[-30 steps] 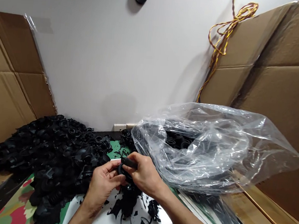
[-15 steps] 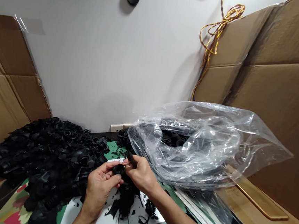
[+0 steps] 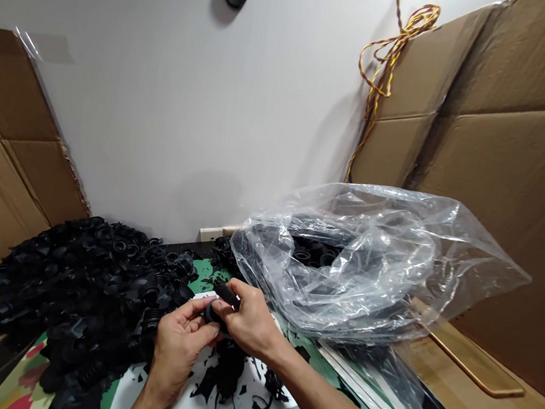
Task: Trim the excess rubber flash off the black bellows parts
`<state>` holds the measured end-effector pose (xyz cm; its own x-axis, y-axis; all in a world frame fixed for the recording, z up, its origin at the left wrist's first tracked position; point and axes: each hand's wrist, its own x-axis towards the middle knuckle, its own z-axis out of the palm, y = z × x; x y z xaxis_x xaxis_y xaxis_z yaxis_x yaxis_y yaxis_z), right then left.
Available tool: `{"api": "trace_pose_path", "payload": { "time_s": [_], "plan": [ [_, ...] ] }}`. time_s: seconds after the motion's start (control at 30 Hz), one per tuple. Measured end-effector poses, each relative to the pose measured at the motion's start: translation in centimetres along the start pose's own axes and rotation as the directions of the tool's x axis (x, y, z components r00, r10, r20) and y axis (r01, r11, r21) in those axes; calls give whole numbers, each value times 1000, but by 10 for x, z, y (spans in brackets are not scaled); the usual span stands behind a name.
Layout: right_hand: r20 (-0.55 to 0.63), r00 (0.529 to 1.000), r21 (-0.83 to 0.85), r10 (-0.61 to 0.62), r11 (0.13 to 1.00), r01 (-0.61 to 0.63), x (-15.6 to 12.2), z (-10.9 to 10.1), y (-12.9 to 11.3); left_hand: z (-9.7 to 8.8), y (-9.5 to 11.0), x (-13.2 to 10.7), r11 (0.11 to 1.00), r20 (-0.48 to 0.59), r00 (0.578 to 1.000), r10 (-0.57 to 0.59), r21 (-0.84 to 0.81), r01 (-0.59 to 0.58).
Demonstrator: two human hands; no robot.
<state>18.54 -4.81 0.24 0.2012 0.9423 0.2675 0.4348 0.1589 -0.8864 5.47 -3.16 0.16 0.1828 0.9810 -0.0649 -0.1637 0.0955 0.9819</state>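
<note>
Over the counter's (image 3: 23, 374) near edge, the left hand (image 3: 177, 342) pinches a black rubber part (image 3: 210, 313) while the right hand (image 3: 248, 320) clasps a dark tool (image 3: 225, 294) against it. A slip could jab the left fingers, or drop the part among the scraps (image 3: 229, 372) beneath.

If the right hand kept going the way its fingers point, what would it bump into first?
The right hand points left: first the small black part it pinches with the left hand, then probably the black pile.
</note>
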Motion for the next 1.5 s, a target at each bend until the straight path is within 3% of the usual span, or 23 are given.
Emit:
{"api": "trace_pose_path", "payload": {
  "time_s": [0.17, 0.33, 0.43, 0.63, 0.73, 0.83, 0.93, 1.0, 1.2, 1.37, 1.5],
  "plan": [
    [-10, 1000, 43, 13, 999, -13, 0, 6, 2, 4, -1, -1, 999, -72, 997, 37, -10, -38],
    [30, 984, 332, 173, 927, -173, -2, 5, 4, 5, -3, -1, 999, -79, 996, 41, -30, -44],
    [27, 974, 424, 226, 879, -216, -6, 5, 7, 3, -5, -1, 998, -88, 995, 40, -45, -44],
    [72, 970, 521, 234, 820, -237, -11, 9, 13, 4, -6, 0, 998, -28, 998, 53, -40, -54],
    [59, 959, 473, 279, 837, -273, -11, 10, 14, 3, -7, 4, 997, -8, 1000, 26, 78, -26],
    [47, 966, 369, 253, 895, -252, -11, 8, 18, -1, -8, 7, 947, 2, 997, 76, 313, -73],
    [18, 981, 222, 191, 956, -190, -12, 7, 22, -5, -9, 8, 780, 25, 974, 227, 594, -197],
    [-1, 989, 120, 147, 982, -145, -13, 7, 24, -7, -10, 9, 676, 65, 949, 308, 687, -267],
    [36, 999, -56, -37, 998, 39, -17, 13, 29, -3, -12, 6, 521, 153, 933, 327, 794, -313],
    [42, 997, -127, -66, 989, 71, -20, 11, 28, 3, -14, 0, 504, 154, 937, 314, 810, -302],
    [65, 998, -59, -6, 998, 10, -18, 3, 24, 6, -13, -1, 550, 164, 952, 258, 785, -285]
  ]
}}
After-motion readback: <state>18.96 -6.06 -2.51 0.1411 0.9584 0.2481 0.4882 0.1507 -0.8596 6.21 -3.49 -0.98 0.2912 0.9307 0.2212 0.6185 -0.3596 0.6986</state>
